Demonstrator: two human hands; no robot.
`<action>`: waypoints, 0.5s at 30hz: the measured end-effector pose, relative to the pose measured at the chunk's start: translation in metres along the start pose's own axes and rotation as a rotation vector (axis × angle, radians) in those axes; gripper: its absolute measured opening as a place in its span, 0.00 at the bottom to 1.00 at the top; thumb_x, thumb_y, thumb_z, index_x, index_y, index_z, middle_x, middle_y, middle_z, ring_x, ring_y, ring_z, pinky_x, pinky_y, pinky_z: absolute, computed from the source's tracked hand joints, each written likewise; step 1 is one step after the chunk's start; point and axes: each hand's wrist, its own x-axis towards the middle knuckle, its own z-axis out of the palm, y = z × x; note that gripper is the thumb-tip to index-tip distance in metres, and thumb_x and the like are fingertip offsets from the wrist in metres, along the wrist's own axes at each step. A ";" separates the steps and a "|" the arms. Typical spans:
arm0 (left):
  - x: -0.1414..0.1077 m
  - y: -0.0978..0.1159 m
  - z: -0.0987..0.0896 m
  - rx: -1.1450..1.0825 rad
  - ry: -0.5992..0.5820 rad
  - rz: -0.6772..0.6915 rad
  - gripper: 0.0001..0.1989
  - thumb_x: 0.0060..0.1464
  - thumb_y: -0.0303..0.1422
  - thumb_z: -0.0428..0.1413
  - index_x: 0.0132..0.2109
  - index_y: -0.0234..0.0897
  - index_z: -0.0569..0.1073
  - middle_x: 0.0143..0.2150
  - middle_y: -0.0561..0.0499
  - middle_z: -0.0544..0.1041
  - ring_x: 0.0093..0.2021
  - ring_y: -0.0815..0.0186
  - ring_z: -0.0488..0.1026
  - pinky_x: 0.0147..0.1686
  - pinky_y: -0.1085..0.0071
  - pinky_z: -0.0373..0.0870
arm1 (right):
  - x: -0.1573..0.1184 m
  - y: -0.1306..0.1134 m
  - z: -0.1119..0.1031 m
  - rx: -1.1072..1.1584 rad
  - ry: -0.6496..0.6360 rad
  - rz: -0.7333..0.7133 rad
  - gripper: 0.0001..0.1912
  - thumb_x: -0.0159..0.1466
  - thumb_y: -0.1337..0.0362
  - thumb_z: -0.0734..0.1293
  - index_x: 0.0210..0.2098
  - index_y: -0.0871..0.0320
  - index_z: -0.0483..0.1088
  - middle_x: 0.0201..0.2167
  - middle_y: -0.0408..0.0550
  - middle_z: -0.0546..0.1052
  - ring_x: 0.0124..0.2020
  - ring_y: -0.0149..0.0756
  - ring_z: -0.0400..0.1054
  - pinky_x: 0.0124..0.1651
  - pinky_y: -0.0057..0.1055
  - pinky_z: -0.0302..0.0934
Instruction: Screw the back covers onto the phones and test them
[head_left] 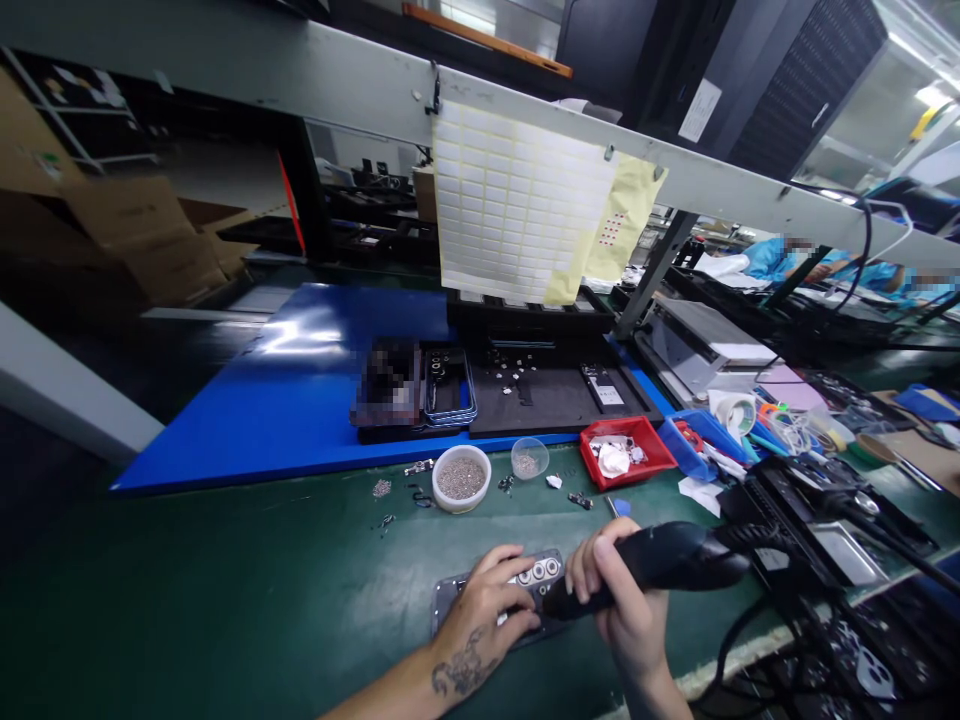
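Note:
On the green work mat [285, 580] lies a phone body [555, 562] with several round camera rings. My left hand [491, 605] rests over it, fingers bent and a little apart, touching its surface; part of the phone is hidden beneath. My right hand [619, 590] is wrapped round a black corded handheld tool [667, 556], whose narrow end points down at the phone's right part, close to my left fingertips. Beyond the hands stand a white round dish [461, 479] of tiny screws and a smaller clear cup [529, 459].
A red tray [627, 452] and a blue bin [686, 447] sit behind to the right. Further back are a black tray [551, 395] with small parts and a blue board [262, 400]. A label sheet [517, 190] hangs from the shelf beam. People in blue work at the far right.

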 end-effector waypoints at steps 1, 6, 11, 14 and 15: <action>0.000 0.000 0.000 0.001 0.004 0.001 0.06 0.44 0.22 0.65 0.32 0.36 0.79 0.48 0.43 0.77 0.54 0.50 0.67 0.52 0.53 0.68 | 0.001 0.001 0.001 0.000 0.006 0.006 0.08 0.65 0.64 0.65 0.30 0.55 0.63 0.16 0.35 0.66 0.18 0.27 0.61 0.24 0.26 0.56; -0.002 0.001 -0.001 0.031 -0.022 0.033 0.04 0.49 0.25 0.63 0.34 0.37 0.79 0.49 0.44 0.76 0.55 0.50 0.65 0.54 0.51 0.66 | 0.005 0.001 0.002 -0.016 0.038 0.021 0.10 0.64 0.62 0.66 0.29 0.55 0.62 0.16 0.35 0.64 0.17 0.28 0.60 0.23 0.27 0.55; -0.001 0.007 -0.006 0.055 -0.047 0.027 0.06 0.55 0.24 0.57 0.36 0.36 0.79 0.51 0.43 0.75 0.56 0.50 0.64 0.54 0.52 0.66 | 0.001 -0.003 -0.014 -0.092 0.048 0.008 0.08 0.65 0.62 0.66 0.30 0.54 0.62 0.16 0.35 0.65 0.18 0.29 0.61 0.24 0.28 0.56; 0.000 0.010 -0.008 0.050 -0.051 0.006 0.10 0.58 0.24 0.51 0.37 0.35 0.77 0.51 0.43 0.75 0.57 0.53 0.64 0.54 0.54 0.67 | -0.005 -0.004 -0.027 -0.209 0.067 0.032 0.08 0.65 0.62 0.66 0.31 0.55 0.62 0.16 0.35 0.66 0.18 0.28 0.62 0.25 0.28 0.56; 0.000 0.011 -0.008 0.048 -0.048 -0.001 0.10 0.60 0.25 0.50 0.36 0.35 0.77 0.51 0.43 0.75 0.57 0.53 0.64 0.54 0.55 0.67 | -0.007 -0.004 -0.030 -0.251 0.083 0.039 0.09 0.65 0.61 0.66 0.31 0.55 0.62 0.16 0.35 0.66 0.18 0.28 0.61 0.25 0.27 0.56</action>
